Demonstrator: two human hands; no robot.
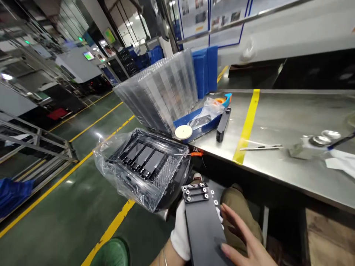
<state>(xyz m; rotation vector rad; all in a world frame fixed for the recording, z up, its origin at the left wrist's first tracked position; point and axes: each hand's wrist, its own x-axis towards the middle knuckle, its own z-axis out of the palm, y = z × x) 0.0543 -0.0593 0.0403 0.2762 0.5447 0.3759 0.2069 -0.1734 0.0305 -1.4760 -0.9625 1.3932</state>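
Black panel (203, 225) grasped from below by gloved left hand (180, 236) | bare right hand (244, 240) released, fingertips touching edge | risk — bagged tray (144, 162) overhanging bench (277, 125) could be tipped off.

**Head view: hands, black part and counter stock**

Left hand (181, 231), in a white glove, supported a long black panel (203, 229) from beneath; a small block with screw holes (196, 193) sat at the panel's far end. Right hand (244, 238), bare, lay with fingers spread on the panel's right edge. Just left of the panel, a black tray in clear plastic wrap (142, 162) held three dark rectangular pieces. On the steel counter (291, 122): a leaning stack of clear trays (163, 92), a blue bin (202, 123) with a plastic bag, a white disc (183, 132), a black bar (223, 125), a yellow tape stripe (247, 123).
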